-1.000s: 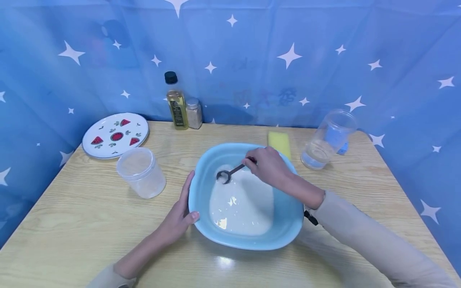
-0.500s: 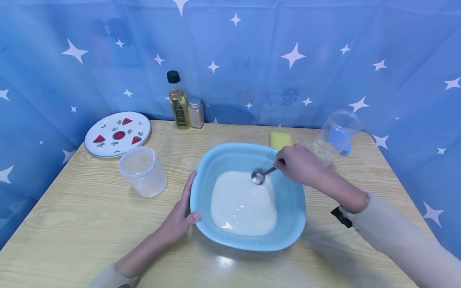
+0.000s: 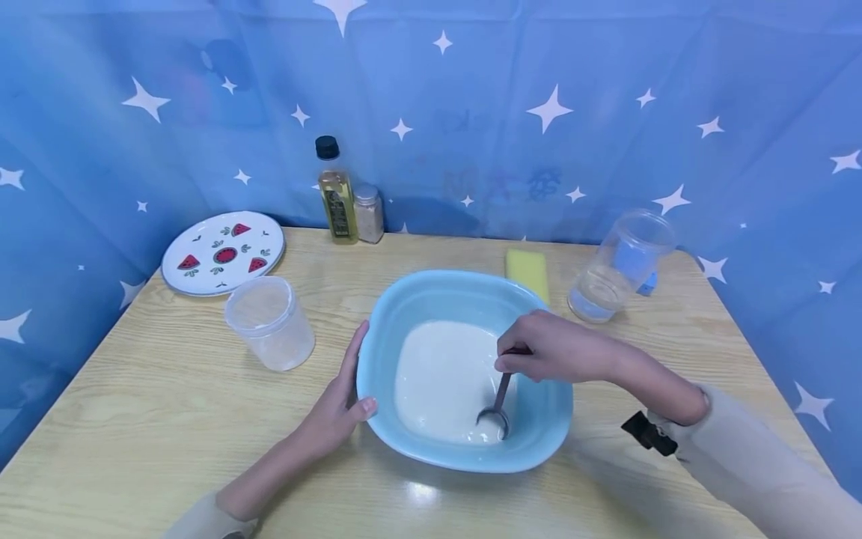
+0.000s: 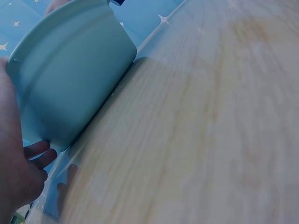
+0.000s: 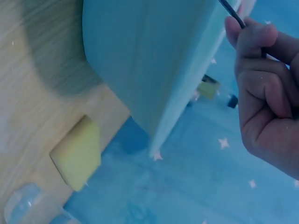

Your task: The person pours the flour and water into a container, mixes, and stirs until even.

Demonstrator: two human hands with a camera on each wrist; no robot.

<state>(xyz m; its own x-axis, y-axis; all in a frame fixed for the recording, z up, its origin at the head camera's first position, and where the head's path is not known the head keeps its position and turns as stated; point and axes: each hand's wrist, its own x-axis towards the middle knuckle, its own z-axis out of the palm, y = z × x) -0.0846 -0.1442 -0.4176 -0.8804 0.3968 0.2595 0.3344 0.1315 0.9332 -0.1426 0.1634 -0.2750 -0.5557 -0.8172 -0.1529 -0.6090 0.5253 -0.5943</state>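
A light blue plastic basin [image 3: 465, 458] with white liquid [image 3: 438, 382] in it stands mid-table. My left hand [image 3: 333, 408] holds its left side, thumb at the rim and fingers along the outer wall. In the left wrist view, some fingertips [image 4: 44, 156] touch the wall low down. My right hand [image 3: 555, 348] pinches the handle of a metal spoon [image 3: 502, 391] over the basin's right part. The spoon's bowl is dipped in the liquid near the front right. In the right wrist view, thumb and forefinger meet on the handle while the other fingers [image 5: 266, 88] curl in.
Left of the basin stands a translucent plastic jar [image 3: 272, 326], with a watermelon-patterned plate [image 3: 202, 239] behind it. An oil bottle [image 3: 338, 206] and a small shaker jar [image 3: 368, 217] stand at the back. A yellow sponge [image 3: 528, 271] and a clear cup [image 3: 606, 281] with liquid are at right.
My right hand has swept the spoon from the basin's back left, across to the right, then toward the front. My left hand has stayed on the basin.
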